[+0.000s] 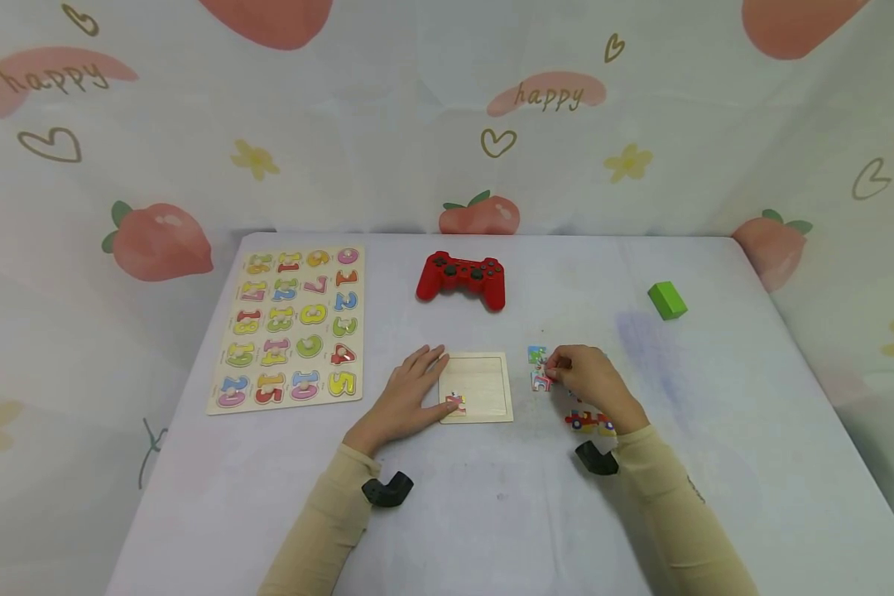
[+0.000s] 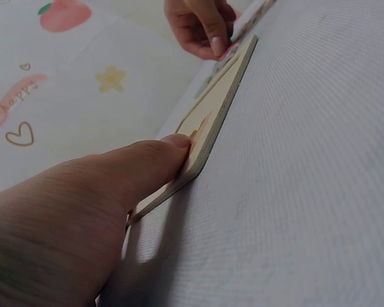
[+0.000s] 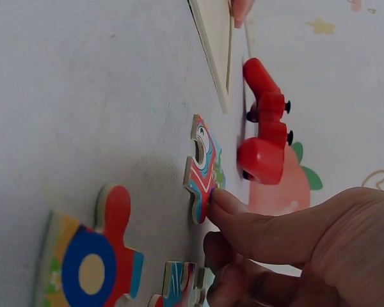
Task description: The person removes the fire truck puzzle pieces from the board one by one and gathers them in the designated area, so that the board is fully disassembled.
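My left hand (image 1: 405, 400) lies along the left side of a square wooden puzzle tray (image 1: 484, 418), fingers extended. Its thumb presses near a small jigsaw piece (image 1: 455, 404) in the tray's lower left corner. To the right of the tray, my right hand (image 1: 587, 379) pinches the edge of a red, white and blue jigsaw piece (image 3: 203, 169) low over the tablecloth. The right wrist view shows its thumb at that edge; the other fingertips are partly hidden. A piece with a blue wheel (image 3: 91, 272) and other loose pieces (image 1: 581, 420) lie beside this hand.
A red game controller (image 1: 462, 277) lies behind the tray. On the left is a wooden number board (image 1: 290, 331). A green block (image 1: 667, 300) sits at the back right. Behind the table (image 1: 484, 513) hangs a printed curtain (image 1: 372, 116).
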{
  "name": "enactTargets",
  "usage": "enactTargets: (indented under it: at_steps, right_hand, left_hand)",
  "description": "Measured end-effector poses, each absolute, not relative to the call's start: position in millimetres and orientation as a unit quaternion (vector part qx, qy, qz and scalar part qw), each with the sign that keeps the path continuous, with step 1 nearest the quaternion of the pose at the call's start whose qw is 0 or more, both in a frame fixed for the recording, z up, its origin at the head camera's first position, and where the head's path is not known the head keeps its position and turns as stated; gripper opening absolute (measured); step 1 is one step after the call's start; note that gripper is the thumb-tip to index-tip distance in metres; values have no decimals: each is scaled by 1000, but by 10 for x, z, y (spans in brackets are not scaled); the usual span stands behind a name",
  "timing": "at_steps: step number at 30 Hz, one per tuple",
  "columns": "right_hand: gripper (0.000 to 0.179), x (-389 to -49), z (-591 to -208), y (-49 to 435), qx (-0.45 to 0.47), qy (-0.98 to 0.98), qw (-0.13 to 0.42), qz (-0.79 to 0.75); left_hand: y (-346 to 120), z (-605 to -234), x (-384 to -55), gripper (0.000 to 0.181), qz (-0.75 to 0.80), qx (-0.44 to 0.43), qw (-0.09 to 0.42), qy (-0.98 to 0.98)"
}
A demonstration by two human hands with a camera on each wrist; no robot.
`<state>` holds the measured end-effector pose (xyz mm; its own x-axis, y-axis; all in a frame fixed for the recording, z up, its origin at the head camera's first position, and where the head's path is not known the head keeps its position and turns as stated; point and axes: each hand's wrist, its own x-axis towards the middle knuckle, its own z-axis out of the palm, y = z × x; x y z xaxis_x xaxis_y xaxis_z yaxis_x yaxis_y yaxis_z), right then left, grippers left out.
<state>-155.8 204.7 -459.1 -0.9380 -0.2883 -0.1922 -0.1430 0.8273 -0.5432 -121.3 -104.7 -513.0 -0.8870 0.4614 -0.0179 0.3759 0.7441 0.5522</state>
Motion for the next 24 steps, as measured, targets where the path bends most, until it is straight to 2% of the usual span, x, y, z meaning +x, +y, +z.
enactTargets:
  at_steps: [10,17,24]
  right_hand:
    - [6,-1520,-4531,1999,-116,945,125,-279]
    - [6,-1438,-4371,1752,-119,934,94,-322]
    - [7,-1332,-4406,1385,-179,922,124,-320]
  left_hand:
    - [-1049,-5108,-1213,80,280,223,89,929]
    - [-1050,-5117,-1213,79,287,224,87,927]
    - [-1055,-5118,-1202,74,297,226,75,925]
